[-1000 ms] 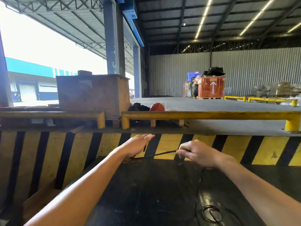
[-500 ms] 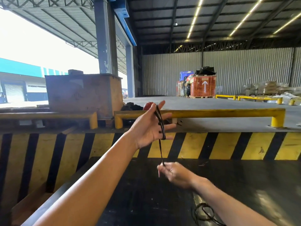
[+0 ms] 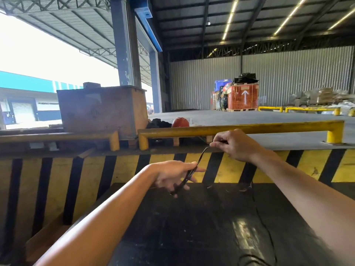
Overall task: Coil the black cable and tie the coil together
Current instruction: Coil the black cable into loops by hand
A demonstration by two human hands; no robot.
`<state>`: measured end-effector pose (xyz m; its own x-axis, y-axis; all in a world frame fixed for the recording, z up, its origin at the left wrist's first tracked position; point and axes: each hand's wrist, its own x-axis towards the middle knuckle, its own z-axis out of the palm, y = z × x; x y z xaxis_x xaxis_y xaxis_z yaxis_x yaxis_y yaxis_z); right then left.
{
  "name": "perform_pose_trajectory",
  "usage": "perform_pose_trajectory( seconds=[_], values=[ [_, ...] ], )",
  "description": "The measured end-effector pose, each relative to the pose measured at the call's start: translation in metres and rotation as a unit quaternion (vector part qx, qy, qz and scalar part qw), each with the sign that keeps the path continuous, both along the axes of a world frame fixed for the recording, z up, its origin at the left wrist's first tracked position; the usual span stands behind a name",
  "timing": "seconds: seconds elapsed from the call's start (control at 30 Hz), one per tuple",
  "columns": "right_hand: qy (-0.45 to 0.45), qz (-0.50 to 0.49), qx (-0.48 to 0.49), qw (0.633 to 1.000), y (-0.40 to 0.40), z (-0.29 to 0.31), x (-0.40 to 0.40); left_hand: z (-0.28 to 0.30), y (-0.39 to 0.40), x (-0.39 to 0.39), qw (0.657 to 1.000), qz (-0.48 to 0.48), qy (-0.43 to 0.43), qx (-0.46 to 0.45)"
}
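A thin black cable (image 3: 200, 158) runs taut between my two hands above a black work surface (image 3: 192, 227). My left hand (image 3: 172, 174) sits low, palm sideways, with several loops of the cable wound around its fingers. Higher and to the right, my right hand (image 3: 233, 144) pinches the cable between thumb and forefinger in front of the yellow rail. From the right hand the cable trails down under my forearm; a slack strand (image 3: 265, 225) lies on the surface near the bottom right.
A yellow-and-black striped barrier (image 3: 96, 173) stands just beyond the surface, topped by a yellow rail (image 3: 269, 128). A rusty metal box (image 3: 101, 110) and a red hard hat (image 3: 180, 122) sit behind it. Crates stand far back.
My left hand dropped from raised to low with the loops on it. My right hand rose from below it to upper right, drawing the cable up.
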<state>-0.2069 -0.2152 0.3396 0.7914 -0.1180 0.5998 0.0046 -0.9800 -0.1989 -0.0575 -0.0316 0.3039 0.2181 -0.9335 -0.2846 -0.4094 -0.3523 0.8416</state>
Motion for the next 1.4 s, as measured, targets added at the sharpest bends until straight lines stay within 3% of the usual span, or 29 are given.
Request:
perform_pose_trajectory(
  seconds=[0.07, 0.13, 0.2, 0.3, 0.43, 0.5, 0.57, 0.6, 0.67, 0.73, 0.8, 0.9, 0.97, 1.03, 1.1, 1.2, 1.27, 1.3, 1.33, 1.37, 1.4],
  values=[
    [-0.048, -0.033, 0.039, 0.998, -0.005, -0.010, 0.006, 0.006, -0.001, -0.008, 0.977, -0.096, 0.184, -0.043],
    [-0.045, -0.042, 0.093, 0.994, -0.001, -0.031, 0.013, 0.018, -0.004, -0.018, 0.933, -0.154, 0.306, -0.113],
    [-0.009, -0.018, 0.121, 0.992, 0.011, -0.059, 0.021, 0.031, -0.008, -0.028, 0.901, -0.155, 0.355, -0.197],
    [0.067, 0.034, 0.138, 0.988, 0.034, -0.085, 0.027, 0.050, -0.012, -0.032, 0.877, -0.060, 0.363, -0.311],
    [0.177, 0.052, 0.116, 0.976, 0.030, -0.083, 0.019, 0.056, -0.011, -0.009, 0.870, 0.115, 0.215, -0.430],
    [0.183, 0.055, 0.084, 0.978, 0.022, -0.072, 0.012, 0.050, -0.010, 0.004, 0.882, 0.198, 0.035, -0.427],
    [0.177, 0.044, 0.037, 0.983, 0.012, -0.055, 0.005, 0.037, -0.011, 0.019, 0.879, 0.245, -0.248, -0.326],
    [0.172, 0.035, 0.018, 0.984, 0.005, -0.045, 0.001, 0.028, -0.013, 0.029, 0.875, 0.238, -0.346, -0.242],
    [0.155, 0.013, -0.009, 0.988, -0.013, -0.023, -0.006, 0.005, -0.015, 0.045, 0.881, 0.187, -0.430, -0.065],
    [0.122, -0.004, -0.016, 0.992, -0.030, -0.007, -0.013, -0.013, -0.012, 0.053, 0.883, 0.140, -0.446, 0.045],
    [0.094, -0.012, -0.004, 0.995, -0.046, 0.000, -0.015, -0.020, -0.010, 0.046, 0.919, 0.108, -0.372, 0.067],
    [0.045, -0.066, 0.011, 0.997, -0.063, -0.003, -0.010, -0.011, -0.010, 0.011, 0.989, 0.015, -0.135, 0.058],
    [0.014, -0.110, 0.027, 0.994, -0.070, -0.011, -0.006, 0.001, -0.011, -0.010, 0.995, -0.087, 0.020, 0.037],
    [0.025, -0.134, 0.041, 0.990, -0.070, -0.026, -0.001, 0.015, -0.014, -0.028, 0.970, -0.176, 0.166, -0.029],
    [0.050, -0.112, 0.077, 0.990, -0.054, -0.043, 0.005, 0.033, -0.020, -0.046, 0.919, -0.210, 0.303, -0.139],
    [0.071, -0.003, 0.126, 0.989, -0.009, -0.057, 0.009, 0.059, -0.030, -0.060, 0.856, -0.074, 0.370, -0.354],
    [0.102, 0.054, 0.132, 0.985, 0.021, -0.063, 0.009, 0.065, -0.035, -0.050, 0.846, 0.045, 0.299, -0.439],
    [0.126, 0.071, 0.120, 0.982, 0.030, -0.065, 0.009, 0.065, -0.036, -0.041, 0.864, 0.097, 0.188, -0.456],
    [0.150, 0.083, 0.095, 0.981, 0.033, -0.064, 0.009, 0.062, -0.036, -0.033, 0.884, 0.141, 0.006, -0.446],
    [0.170, 0.089, 0.069, 0.979, 0.032, -0.060, 0.008, 0.055, -0.036, -0.024, 0.882, 0.162, -0.186, -0.401],
    [0.182, 0.086, 0.045, 0.978, 0.027, -0.053, 0.007, 0.046, -0.037, -0.014, 0.858, 0.169, -0.341, -0.345]
  ],
)
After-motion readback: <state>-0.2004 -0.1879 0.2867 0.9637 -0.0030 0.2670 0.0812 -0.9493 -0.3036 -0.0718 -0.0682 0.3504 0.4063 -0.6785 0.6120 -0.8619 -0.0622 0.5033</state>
